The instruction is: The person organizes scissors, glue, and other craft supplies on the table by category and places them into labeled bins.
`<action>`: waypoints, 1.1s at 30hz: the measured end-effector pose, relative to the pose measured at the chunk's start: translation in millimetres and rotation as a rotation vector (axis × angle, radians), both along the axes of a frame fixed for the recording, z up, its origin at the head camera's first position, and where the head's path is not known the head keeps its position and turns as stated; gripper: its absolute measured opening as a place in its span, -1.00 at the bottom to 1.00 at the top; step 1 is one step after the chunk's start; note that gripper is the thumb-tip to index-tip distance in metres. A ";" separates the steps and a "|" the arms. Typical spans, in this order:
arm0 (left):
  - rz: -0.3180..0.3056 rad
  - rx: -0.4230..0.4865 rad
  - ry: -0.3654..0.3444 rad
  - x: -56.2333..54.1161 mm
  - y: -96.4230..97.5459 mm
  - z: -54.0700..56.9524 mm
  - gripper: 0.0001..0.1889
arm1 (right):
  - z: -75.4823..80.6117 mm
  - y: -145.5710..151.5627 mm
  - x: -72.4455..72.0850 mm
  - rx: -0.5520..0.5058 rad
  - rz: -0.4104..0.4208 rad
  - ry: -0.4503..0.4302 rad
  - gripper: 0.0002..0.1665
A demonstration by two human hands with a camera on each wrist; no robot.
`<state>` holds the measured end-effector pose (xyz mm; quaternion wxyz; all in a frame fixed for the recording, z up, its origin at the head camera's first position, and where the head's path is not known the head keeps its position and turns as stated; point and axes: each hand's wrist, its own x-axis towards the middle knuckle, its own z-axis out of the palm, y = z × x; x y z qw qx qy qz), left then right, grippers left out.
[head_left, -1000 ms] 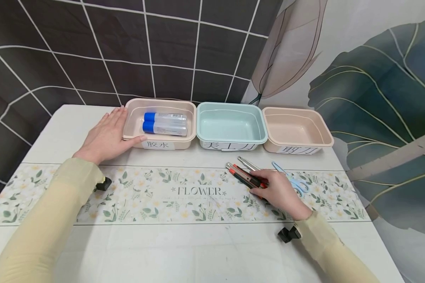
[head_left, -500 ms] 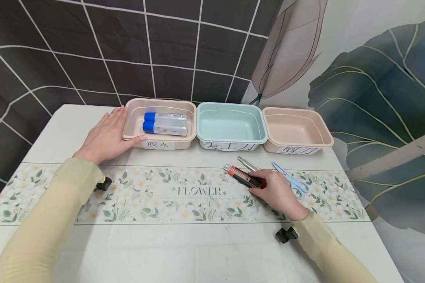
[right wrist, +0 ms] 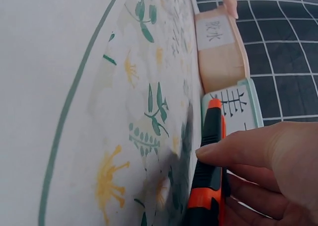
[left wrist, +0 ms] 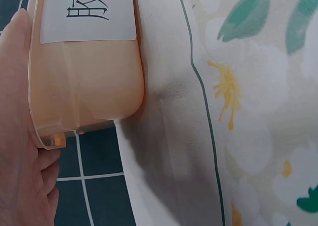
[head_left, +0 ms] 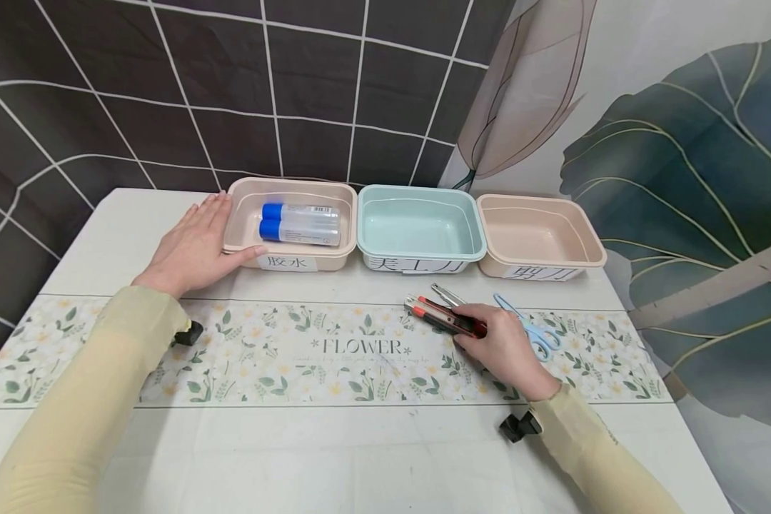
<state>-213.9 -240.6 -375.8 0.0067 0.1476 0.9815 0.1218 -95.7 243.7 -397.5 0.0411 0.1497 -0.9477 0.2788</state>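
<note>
My left hand (head_left: 193,246) rests against the left end of a pink plastic box (head_left: 347,260), fingers fairly straight along its side and thumb over the front rim. Inside that box lie two clear glue bottles (head_left: 302,234) with blue caps. My right hand (head_left: 504,350) pinches a black and orange-red utility knife (head_left: 440,314) between thumb and fingers, low over the floral strip. In the right wrist view the thumb presses along the knife's ridged black grip. Just behind it lies a silver utility knife (head_left: 445,293). Light blue scissors (head_left: 540,335) lie right of the hand, partly hidden by it.
A light blue box (head_left: 424,258) stands in the middle of the row, with a second pink box (head_left: 552,264) at its right. White labels with characters are on the fronts. A dark gridded cloth (head_left: 231,93) hangs behind the white table (head_left: 295,457).
The right hand has shifted the black and orange-red utility knife slightly to the left and turned it a little. My left hand stays against the pink box.
</note>
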 end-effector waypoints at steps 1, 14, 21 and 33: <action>0.000 0.000 0.001 0.0 0.0 0.0 0.19 | 0.3 -0.1 0.0 -0.008 0.000 0.005 -0.47; 0.001 0.001 0.000 -0.1 -0.7 -0.7 0.18 | 9.3 -2.7 -5.7 -0.088 0.004 0.109 -0.47; -0.004 0.004 -0.001 -0.2 -0.3 0.0 0.18 | 19.6 -1.2 -13.5 -0.098 -0.006 0.167 -0.46; -0.002 0.003 -0.001 -0.6 -0.5 0.3 0.18 | 37.8 -1.9 -29.8 -0.120 -0.001 0.213 -0.47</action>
